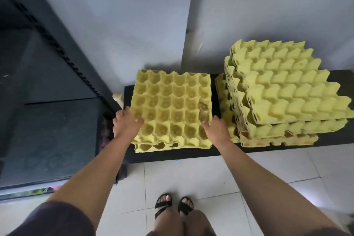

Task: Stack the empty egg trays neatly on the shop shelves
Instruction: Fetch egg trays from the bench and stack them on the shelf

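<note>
A yellow egg tray [172, 105], cups up, lies on top of a short pile of like trays [153, 146] on a low black shelf [172, 156]. My left hand [125, 122] grips the tray's left edge, thumb over the rim. My right hand [216, 127] holds its right front edge. To the right stands a taller, uneven stack of yellow trays [283, 90], turned bumps up and skewed against one another.
A grey wall rises right behind the shelf. A dark metal rack with a slotted upright [57, 44] fills the left side. White floor tiles and my sandalled feet [173, 205] lie below. A small pale object [117, 97] sits at the shelf's left end.
</note>
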